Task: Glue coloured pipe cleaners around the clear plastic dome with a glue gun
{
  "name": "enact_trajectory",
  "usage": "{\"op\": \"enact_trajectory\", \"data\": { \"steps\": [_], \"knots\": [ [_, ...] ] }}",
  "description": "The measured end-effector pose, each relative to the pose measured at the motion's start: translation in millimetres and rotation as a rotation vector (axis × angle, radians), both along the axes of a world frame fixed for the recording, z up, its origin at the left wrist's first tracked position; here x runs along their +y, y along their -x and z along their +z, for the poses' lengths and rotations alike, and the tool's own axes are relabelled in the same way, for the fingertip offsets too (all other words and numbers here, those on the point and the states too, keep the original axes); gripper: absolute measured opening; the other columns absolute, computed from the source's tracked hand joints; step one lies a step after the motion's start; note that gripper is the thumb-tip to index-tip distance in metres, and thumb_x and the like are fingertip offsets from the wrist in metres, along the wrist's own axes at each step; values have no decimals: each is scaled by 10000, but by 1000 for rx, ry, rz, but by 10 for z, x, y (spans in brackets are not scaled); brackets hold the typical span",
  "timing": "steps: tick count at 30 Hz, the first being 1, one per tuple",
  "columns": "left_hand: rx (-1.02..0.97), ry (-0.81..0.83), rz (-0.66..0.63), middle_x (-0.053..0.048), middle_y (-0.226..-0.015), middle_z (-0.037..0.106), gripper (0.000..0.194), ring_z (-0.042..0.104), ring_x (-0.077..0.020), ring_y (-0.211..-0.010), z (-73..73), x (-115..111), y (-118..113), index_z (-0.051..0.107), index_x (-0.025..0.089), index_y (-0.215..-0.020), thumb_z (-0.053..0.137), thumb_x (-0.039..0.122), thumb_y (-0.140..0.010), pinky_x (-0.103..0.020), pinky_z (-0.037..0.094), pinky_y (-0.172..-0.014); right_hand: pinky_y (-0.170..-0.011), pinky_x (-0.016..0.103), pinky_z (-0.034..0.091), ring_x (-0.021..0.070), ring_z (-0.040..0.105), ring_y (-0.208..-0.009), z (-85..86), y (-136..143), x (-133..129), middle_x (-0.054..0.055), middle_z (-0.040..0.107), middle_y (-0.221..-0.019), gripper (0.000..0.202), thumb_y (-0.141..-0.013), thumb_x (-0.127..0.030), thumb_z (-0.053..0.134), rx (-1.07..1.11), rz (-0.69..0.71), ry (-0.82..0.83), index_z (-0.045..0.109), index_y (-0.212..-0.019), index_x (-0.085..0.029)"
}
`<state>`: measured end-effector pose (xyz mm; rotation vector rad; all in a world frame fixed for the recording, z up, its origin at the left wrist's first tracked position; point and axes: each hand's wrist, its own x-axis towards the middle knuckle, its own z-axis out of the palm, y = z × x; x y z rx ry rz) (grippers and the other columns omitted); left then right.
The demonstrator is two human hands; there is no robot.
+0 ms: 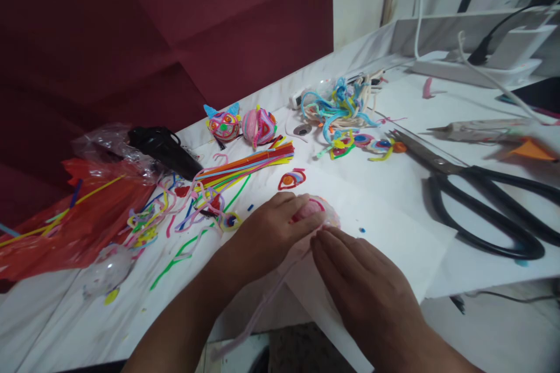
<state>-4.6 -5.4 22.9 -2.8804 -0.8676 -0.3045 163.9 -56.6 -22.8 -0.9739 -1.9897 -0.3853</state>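
Low over white paper, a small round ball covered partly in pink strands [311, 208] sits between my hands. My left hand [266, 232] is closed around its left side, thumb and fingers pressed on it. The fingertips of my right hand [365, 282] are pinched together at its lower right edge, where a pink fuzzy strand [262, 308] runs out and dangles over the table's front edge. Just beyond the ball lies a red and orange eye-shaped piece [291, 179] made of coiled strands.
Two decorated balls [224, 126] stand at the back. Coloured fuzzy sticks [258, 158] and tangled scraps [149, 221] lie left, beside red plastic [100, 215]. Black-handled scissors [485, 207] and a pointed white tool [481, 130] are right. Behind is a power strip [476, 70].
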Motion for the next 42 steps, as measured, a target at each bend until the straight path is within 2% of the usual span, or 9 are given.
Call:
{"op": "enact_trajectory", "data": {
  "steps": [13,16,19,22,25,30,34,37,42],
  "knots": [
    [117,7,26,-137,-1204,581,289,532,-233,-1119,53,-22,-52,581,144,-1195,420,166,-955,-382,465,-984,-681,354,572,240,644,-861,-62,-55,1,144,687,-857,314,-890,-13,378,17,81,-1,688,-891,-66],
    [84,106,-21,-111,-1195,610,293,542,-226,-1115,107,48,-19,560,159,-1222,446,186,-953,-380,453,-986,-682,353,570,244,648,-854,-67,-66,-6,141,687,-845,305,-890,-9,385,11,81,-14,685,-884,-63],
    [-19,288,-55,-74,-1253,612,460,546,-210,-1145,172,152,40,432,216,-1359,558,235,-917,-377,423,-1019,-664,349,560,237,644,-832,-66,-80,4,124,687,-843,315,-899,-11,368,23,83,-18,676,-884,-77],
    [-69,378,-41,-76,-1287,602,687,549,-219,-1158,203,246,100,360,240,-1415,701,240,-819,-378,419,-1019,-637,349,550,228,634,-797,-71,-88,25,123,682,-839,310,-918,-30,359,62,106,-17,662,-872,-79],
    [-73,400,-34,-99,-1318,583,780,539,-243,-1183,199,318,129,388,224,-1407,782,239,-734,-389,419,-1023,-643,354,550,228,630,-805,-80,-86,38,133,683,-861,291,-931,-48,368,70,127,-16,655,-885,-67],
    [-33,413,-60,-126,-1251,624,664,542,-276,-1188,220,410,117,512,173,-1320,781,297,-726,-422,422,-1028,-648,368,562,238,640,-827,-80,-79,45,140,689,-862,274,-929,-43,383,81,134,-29,653,-885,-56],
    [19,422,-34,-160,-1302,568,740,515,-291,-1231,250,465,127,502,159,-1333,810,289,-673,-437,440,-1017,-673,376,578,236,652,-855,-107,-91,46,142,700,-913,288,-910,-9,373,48,134,-9,655,-922,-67],
    [25,464,-11,-172,-1338,534,813,504,-310,-1246,207,495,174,501,167,-1331,845,286,-604,-458,451,-1005,-728,400,587,246,653,-928,-174,-101,51,146,700,-983,280,-906,-13,388,29,137,2,651,-977,-78],
    [-36,516,17,-155,-1363,537,813,490,-281,-1278,34,486,287,460,159,-1361,827,276,-646,-436,403,-1068,-795,420,579,265,641,-1010,-282,-124,78,165,683,-1064,250,-884,-10,454,70,159,4,628,-1054,-67]
  ]
}}
